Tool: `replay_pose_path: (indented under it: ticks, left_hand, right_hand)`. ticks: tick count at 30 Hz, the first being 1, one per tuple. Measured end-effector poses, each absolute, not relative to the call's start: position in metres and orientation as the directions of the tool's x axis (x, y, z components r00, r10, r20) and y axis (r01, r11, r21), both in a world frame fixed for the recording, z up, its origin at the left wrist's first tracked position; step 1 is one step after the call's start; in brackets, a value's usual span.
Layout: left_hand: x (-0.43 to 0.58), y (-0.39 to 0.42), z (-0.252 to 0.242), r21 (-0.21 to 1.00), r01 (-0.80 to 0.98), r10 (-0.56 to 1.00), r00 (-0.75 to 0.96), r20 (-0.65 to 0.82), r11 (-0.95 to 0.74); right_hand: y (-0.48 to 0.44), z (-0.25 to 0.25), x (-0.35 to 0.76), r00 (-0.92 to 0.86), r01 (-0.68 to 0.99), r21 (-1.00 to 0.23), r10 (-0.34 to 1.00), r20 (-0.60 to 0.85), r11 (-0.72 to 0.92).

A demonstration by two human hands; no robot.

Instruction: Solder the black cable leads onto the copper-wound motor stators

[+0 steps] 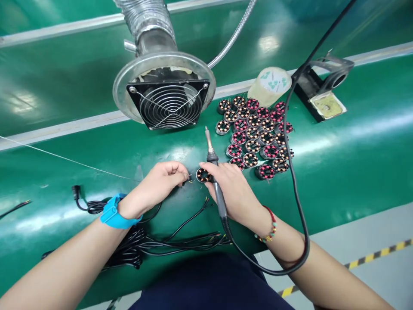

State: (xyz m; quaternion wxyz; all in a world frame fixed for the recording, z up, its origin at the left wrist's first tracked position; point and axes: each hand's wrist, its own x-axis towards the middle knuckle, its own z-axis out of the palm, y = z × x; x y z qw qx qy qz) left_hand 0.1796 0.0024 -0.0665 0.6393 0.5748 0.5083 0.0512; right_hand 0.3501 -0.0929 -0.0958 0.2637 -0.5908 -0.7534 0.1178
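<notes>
My right hand [230, 187] grips a soldering iron [219, 196], its bare metal tip pointing away from me toward the fan. Under the same hand's thumb and fingers is a small round motor stator [202, 175] with copper windings. My left hand [167, 178] is closed in a pinch just left of the stator. From its fingertips stick out the stripped ends of a black cable [187, 182], partly hidden by the fingers. More black cables [132, 247] lie bundled below my left forearm, with their bare ends toward the middle.
A fume extractor fan [172, 105] hangs at the back. Several stators [252, 133] with copper or red windings stand at the right, before a pale roll [269, 86]. An iron stand with a sponge [327, 105] sits at the back right. The iron's cord [295, 189] loops over my right forearm.
</notes>
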Motion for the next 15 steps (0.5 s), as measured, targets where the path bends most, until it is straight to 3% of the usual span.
replay_pose_path:
  ticks: [6,11,15]
  left_hand:
    - [0.18,0.003,-0.07,0.797,0.516,0.651,0.494,-0.576,0.313]
    - [0.18,0.003,-0.071,0.782,0.542,0.658,0.472,-0.587,0.309]
    - [0.181,0.002,-0.071,0.777,0.552,0.667,0.459,-0.587,0.304]
  right_hand:
    - [-0.094,-0.09,0.354,-0.001,0.613,-0.727,0.922,0.388,0.307]
    - [-0.099,-0.084,0.358,0.133,0.55,-0.76,0.862,0.489,0.346]
    - [-0.103,-0.084,0.36,0.192,0.519,-0.787,0.851,0.488,0.334]
